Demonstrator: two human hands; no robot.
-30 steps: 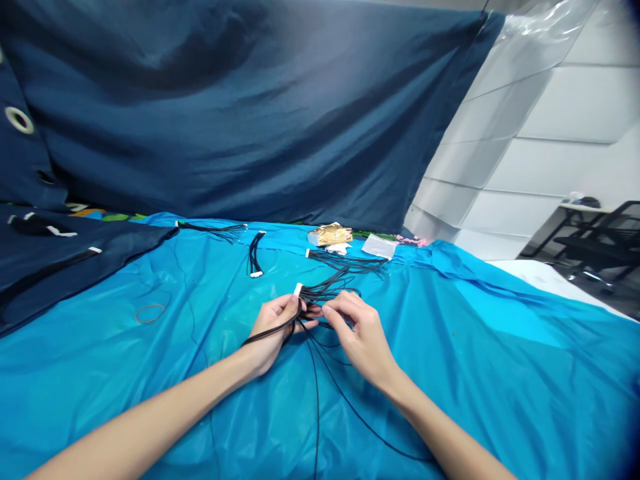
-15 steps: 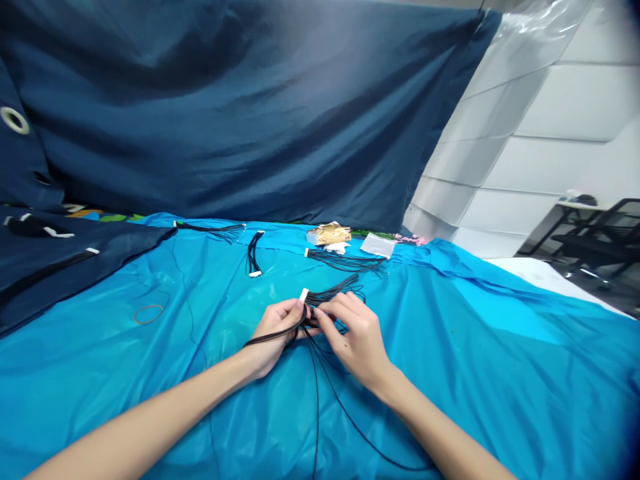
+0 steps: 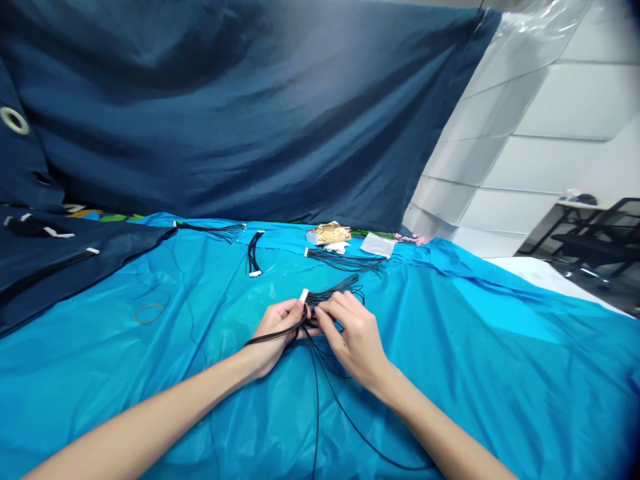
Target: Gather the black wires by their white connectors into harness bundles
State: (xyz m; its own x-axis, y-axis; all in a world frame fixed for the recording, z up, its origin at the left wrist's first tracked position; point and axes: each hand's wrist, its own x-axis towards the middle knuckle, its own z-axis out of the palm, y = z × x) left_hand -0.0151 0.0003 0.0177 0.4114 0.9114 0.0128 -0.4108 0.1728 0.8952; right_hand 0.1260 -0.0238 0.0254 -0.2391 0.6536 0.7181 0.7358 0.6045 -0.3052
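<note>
My left hand (image 3: 274, 333) is closed around black wires (image 3: 273, 337), with some looping back over its wrist. Close beside it, my right hand (image 3: 353, 330) pinches at the same wires, its fingertips near the left thumb. Exactly what lies between the right fingertips is hidden. Two loose strands (image 3: 345, 407) hang from the hands toward the front edge. Just beyond the fingers rests a wire harness (image 3: 333, 291) with a white connector (image 3: 304, 295) at its left end. Whether it is joined to the held wires I cannot tell.
More harnesses, one short (image 3: 253, 255) and one long (image 3: 345, 260), lie farther back on the blue sheet (image 3: 150, 393). Behind them are a gold tissue pack (image 3: 330, 233) and a clear bag (image 3: 378, 245). A rubber band (image 3: 149, 314) lies left. Dark cloth (image 3: 115, 250) carries further harnesses.
Both hands stay almost in place on the wires. The right hand's fingers have shifted very slightly; the things on the sheet have not moved.
</note>
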